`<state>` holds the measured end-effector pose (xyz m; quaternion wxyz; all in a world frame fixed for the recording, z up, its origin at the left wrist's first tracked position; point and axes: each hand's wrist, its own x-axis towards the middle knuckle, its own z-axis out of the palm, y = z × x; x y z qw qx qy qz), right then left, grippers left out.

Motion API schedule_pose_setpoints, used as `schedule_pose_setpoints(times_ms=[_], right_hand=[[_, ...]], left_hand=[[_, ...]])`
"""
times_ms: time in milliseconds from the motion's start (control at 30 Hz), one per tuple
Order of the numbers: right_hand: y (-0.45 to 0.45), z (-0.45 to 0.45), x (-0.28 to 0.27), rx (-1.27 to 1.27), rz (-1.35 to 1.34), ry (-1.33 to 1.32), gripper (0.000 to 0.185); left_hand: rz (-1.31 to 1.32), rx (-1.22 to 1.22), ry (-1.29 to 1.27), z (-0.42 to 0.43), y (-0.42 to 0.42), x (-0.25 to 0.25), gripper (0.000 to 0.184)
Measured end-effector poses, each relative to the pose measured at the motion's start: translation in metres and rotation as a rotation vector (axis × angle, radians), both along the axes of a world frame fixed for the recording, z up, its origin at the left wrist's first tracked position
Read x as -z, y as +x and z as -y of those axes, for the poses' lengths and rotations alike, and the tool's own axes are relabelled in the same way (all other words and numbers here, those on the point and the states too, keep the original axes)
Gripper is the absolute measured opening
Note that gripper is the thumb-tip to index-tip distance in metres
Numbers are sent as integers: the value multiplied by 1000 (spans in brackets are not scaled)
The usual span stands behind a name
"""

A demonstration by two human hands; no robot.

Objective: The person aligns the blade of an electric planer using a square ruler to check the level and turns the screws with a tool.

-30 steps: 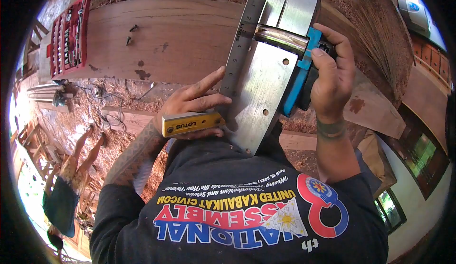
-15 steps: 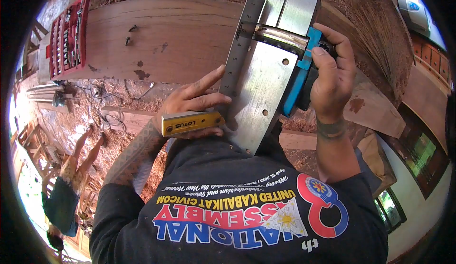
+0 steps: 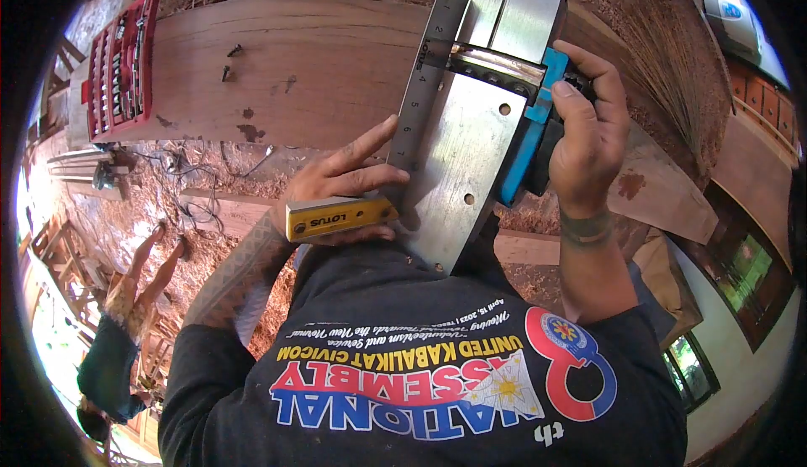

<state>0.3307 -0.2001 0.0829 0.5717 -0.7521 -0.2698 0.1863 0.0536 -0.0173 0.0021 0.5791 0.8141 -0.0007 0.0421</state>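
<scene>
An electric hand planer [image 3: 462,139] lies sole up in front of my torso, its bare metal sole plates facing me and its blue body on the right. Between the plates the cutter drum [image 3: 496,68] shows a bright blade edge and several bolts. My left hand [image 3: 345,177] is closed around a try square [image 3: 332,219] with a yellow handle marked LOTUS. The square's steel ruled blade rests along the left edge of the sole, across the drum gap. My right hand [image 3: 588,131] grips the planer's side beside the drum, thumb and fingers around a black part, partly hidden.
A wide wooden plank [image 3: 319,72] lies behind, bearing a red socket set case [image 3: 122,68] and two small dark bolts [image 3: 225,73]. Wood shavings and a cable [image 3: 197,168] cover the ground. Another person [image 3: 113,341] is at the far left.
The cutter drum has turned slightly, bringing its bolts more into sight. Both hands and the try square look the same. The person at the far left has shifted a little.
</scene>
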Motion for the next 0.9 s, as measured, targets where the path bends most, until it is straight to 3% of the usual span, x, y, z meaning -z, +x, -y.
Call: schedule_pose_setpoints(times_ms=[267, 500, 767, 833, 900], right_hand=[[3, -1, 0, -68, 160, -25, 42], [3, 1, -1, -33, 26, -11, 44], [7, 3, 3, -112, 252, -81, 42], [5, 2, 1, -52, 130, -55, 37], [8, 5, 9, -92, 252, -28, 36]], left_hand=[[260, -46, 25, 9, 4, 8, 86], [290, -80, -4, 25, 17, -8, 90], [264, -45, 11, 36, 31, -18, 92], [276, -49, 18, 36, 32, -16, 93], [277, -47, 29, 35, 33, -17, 93]])
